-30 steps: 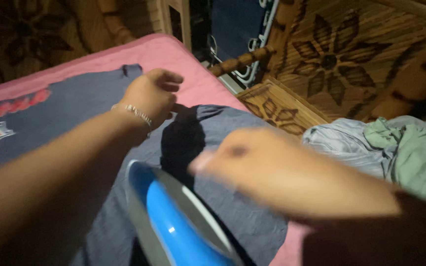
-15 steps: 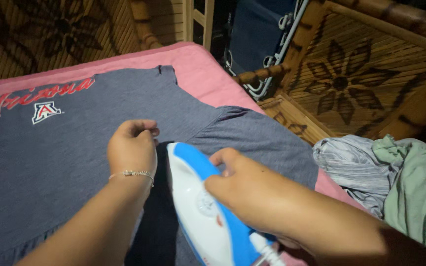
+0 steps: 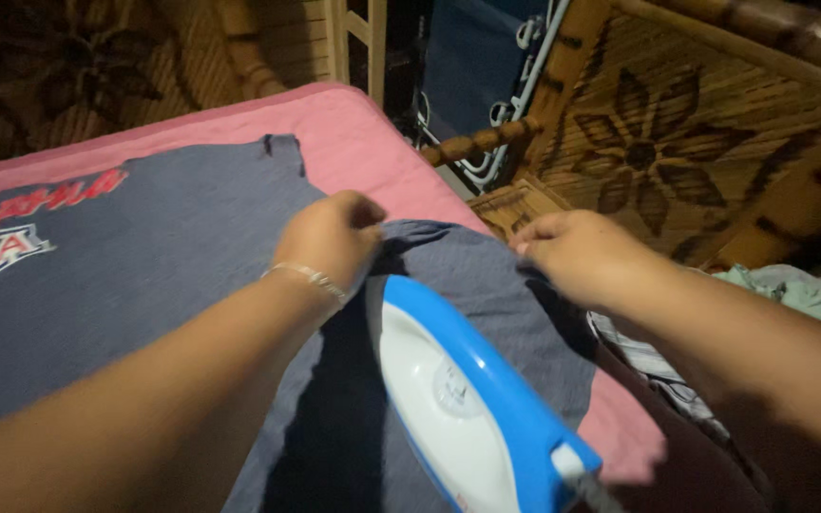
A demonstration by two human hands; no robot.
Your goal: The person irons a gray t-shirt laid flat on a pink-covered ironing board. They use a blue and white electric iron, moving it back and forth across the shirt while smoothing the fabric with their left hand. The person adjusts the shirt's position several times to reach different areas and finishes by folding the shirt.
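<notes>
A grey-blue T-shirt [image 3: 154, 237] with a red and white print lies flat on a pink padded surface [image 3: 353, 133]. My left hand [image 3: 330, 237], with a thin bracelet at the wrist, pinches the shirt's sleeve near the shoulder seam. At the sleeve's outer edge, by the pink surface's right side, my right hand [image 3: 577, 255] grips the cloth. A blue and white clothes iron [image 3: 467, 399] rests on the shirt between my forearms, with neither hand on it.
A carved wooden bed frame [image 3: 658, 142] with flower patterns stands to the right and behind. A pile of grey striped and green clothes [image 3: 810, 294] lies at the right, partly under my right arm. A dark gap with a folded metal frame [image 3: 486, 85] is behind.
My right hand has let go of the iron and moved up to the sleeve's edge. My left hand has slid forward onto the sleeve. The iron now sits unheld.
</notes>
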